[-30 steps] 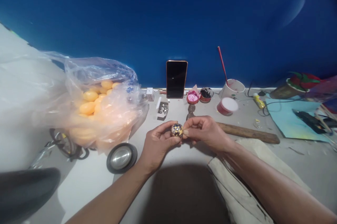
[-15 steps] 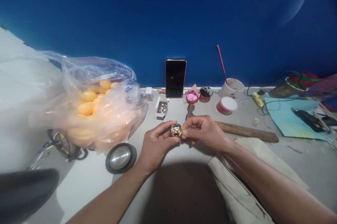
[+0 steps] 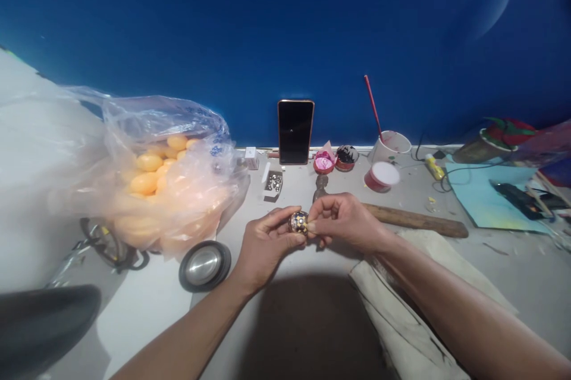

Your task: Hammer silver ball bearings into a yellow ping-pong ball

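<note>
A small round ball [image 3: 298, 222], patterned in dark, yellow and silvery spots, is held over the table. My left hand [image 3: 269, 243] grips it from the left between thumb and fingers. From the right, my right hand [image 3: 345, 222] has its thumb and forefinger pinched at the ball's right edge; anything tiny between these fingertips is too small to make out. Just beyond the hands lies a small open box [image 3: 273, 185] of shiny pieces. A hammer's wooden handle [image 3: 419, 220] runs behind my right hand, its head left of it.
A clear plastic bag [image 3: 178, 201] with several orange-yellow egg shapes fills the left. A phone [image 3: 295, 132] stands against the blue wall. Cups [image 3: 382, 176], a round metal lid [image 3: 202, 267], a cloth [image 3: 401, 308] and a light-blue sheet [image 3: 482, 207] surround the hands.
The ball appears slightly turned between my fingers. Both hands keep nearly the same place, and the whole view has shifted slightly.
</note>
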`<state>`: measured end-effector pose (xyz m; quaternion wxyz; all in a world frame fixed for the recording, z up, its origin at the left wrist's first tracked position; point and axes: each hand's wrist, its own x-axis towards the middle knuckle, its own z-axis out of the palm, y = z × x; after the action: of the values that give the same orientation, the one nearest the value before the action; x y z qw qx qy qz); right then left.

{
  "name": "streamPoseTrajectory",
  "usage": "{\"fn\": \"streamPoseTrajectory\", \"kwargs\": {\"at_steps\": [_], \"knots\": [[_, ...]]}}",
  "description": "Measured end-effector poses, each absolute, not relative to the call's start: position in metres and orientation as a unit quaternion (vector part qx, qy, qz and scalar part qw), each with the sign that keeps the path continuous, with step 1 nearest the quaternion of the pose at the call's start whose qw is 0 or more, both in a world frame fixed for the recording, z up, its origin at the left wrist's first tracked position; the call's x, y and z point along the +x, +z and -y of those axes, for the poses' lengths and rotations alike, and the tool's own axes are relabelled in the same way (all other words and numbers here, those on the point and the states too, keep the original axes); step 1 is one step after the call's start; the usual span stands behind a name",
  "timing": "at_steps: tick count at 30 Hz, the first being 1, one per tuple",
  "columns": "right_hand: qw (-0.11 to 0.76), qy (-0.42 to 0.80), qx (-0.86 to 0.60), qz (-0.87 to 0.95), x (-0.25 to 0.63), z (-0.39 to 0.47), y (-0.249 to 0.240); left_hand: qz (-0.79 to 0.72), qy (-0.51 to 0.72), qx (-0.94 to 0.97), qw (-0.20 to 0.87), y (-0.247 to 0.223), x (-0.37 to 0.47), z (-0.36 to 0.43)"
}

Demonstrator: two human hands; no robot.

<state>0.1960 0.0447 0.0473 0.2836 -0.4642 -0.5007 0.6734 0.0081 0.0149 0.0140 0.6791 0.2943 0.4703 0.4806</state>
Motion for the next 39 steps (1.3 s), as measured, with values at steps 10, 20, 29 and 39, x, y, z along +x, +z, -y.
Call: {"fn": "streamPoseTrajectory", "kwargs": {"at_steps": [10, 20, 29, 39], "knots": [[0.314, 0.694, -0.422, 0.492, 0.199, -0.047, 0.040, -0.403, 0.470, 0.281, 0.734, 0.007, 0.007, -0.017], [0.284, 0.662, -0.468, 0.512, 0.192, -0.044, 0.046, -0.399, 0.463, 0.271, 0.744, 0.005, 0.005, -0.016], [0.322, 0.671, -0.444, 0.498, 0.195, -0.046, 0.043, -0.387, 0.436, 0.272, 0.766, 0.012, 0.006, -0.016], [0.304, 0.639, -0.478, 0.521, 0.190, -0.043, 0.042, -0.395, 0.453, 0.301, 0.740, 0.003, 0.006, -0.015]]}}
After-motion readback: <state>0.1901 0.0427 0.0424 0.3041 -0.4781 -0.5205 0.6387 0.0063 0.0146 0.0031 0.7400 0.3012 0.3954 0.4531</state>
